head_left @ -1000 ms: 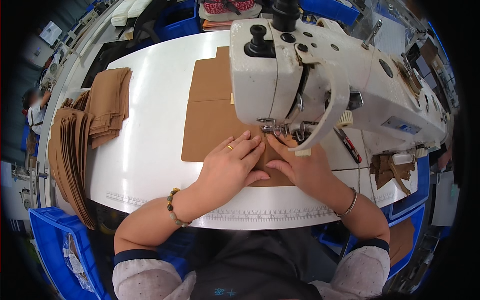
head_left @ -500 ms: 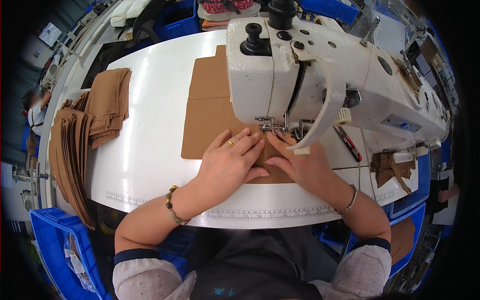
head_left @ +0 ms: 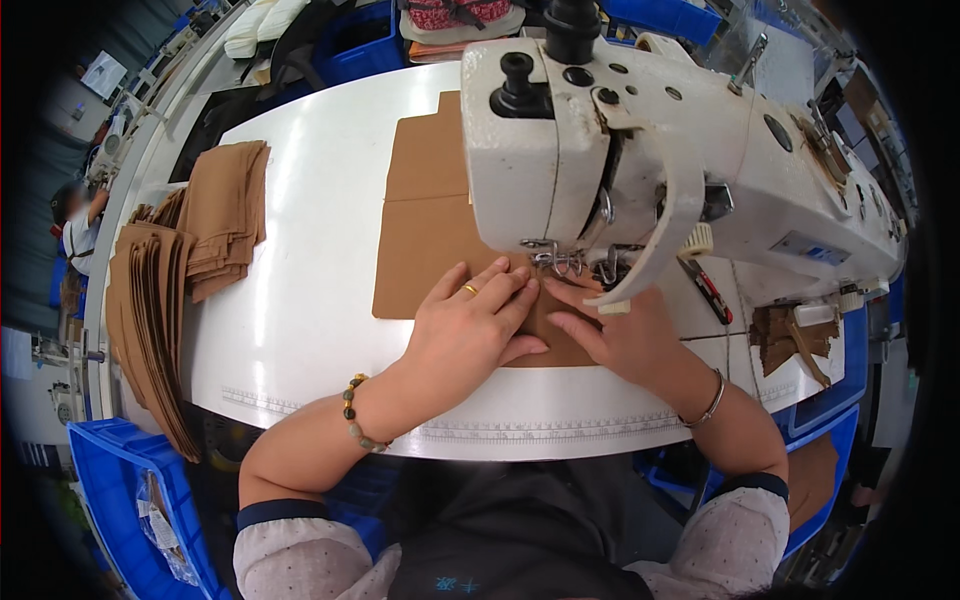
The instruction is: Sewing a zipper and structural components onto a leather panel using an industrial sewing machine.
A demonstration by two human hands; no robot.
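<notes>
A brown fabric panel [head_left: 420, 255] with a seam across it lies flat on the white table, partly under the sewing machine's head [head_left: 515, 160]. My left hand [head_left: 470, 325] rests palm down on the panel, fingers stretched toward the metal presser foot [head_left: 555, 262]. On the other side of the foot, my right hand [head_left: 630, 335] presses on the panel with thumb and fingers apart. The white curved guard of the machine hides part of its fingers. Neither hand grips anything visible; the needle point cannot be made out.
Stacks of brown fabric pieces [head_left: 150, 320] hang over the table's left edge. Red-and-black snips [head_left: 708, 290] and brown scraps [head_left: 785, 340] lie to the right. A printed ruler [head_left: 560, 432] runs along the front edge. A blue crate [head_left: 130, 450] stands lower left; a person sits far left.
The whole view has shifted slightly right. A metal lever now shows in the slot of the machine's head. My hands stay nearly where they were on the panel.
</notes>
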